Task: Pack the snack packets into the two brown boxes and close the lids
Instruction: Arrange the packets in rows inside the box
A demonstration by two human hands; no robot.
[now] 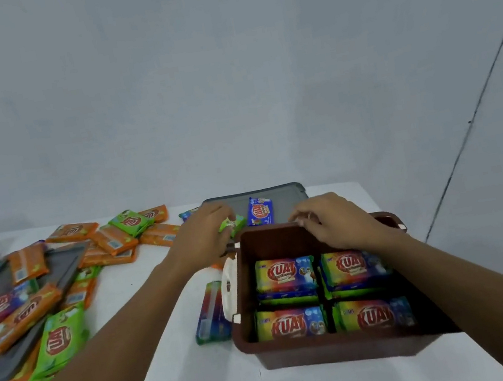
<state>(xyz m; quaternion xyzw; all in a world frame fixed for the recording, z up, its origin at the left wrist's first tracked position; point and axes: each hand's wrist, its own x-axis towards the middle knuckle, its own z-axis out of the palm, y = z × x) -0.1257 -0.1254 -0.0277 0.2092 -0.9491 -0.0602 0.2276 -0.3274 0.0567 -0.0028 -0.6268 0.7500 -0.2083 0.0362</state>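
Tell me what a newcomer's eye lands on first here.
First, the open brown box at lower right, with four rainbow KUAT packets showing two by two inside. Next, the left hand holds a green packet beyond its far left corner, while the right hand is at its far rim. Then the heap of orange and green packets at the left.

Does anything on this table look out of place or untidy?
Yes. One rainbow packet stands on its edge outside the brown box, not packed; a blue packet lies on the grey lid behind it, where it would hinder closing.
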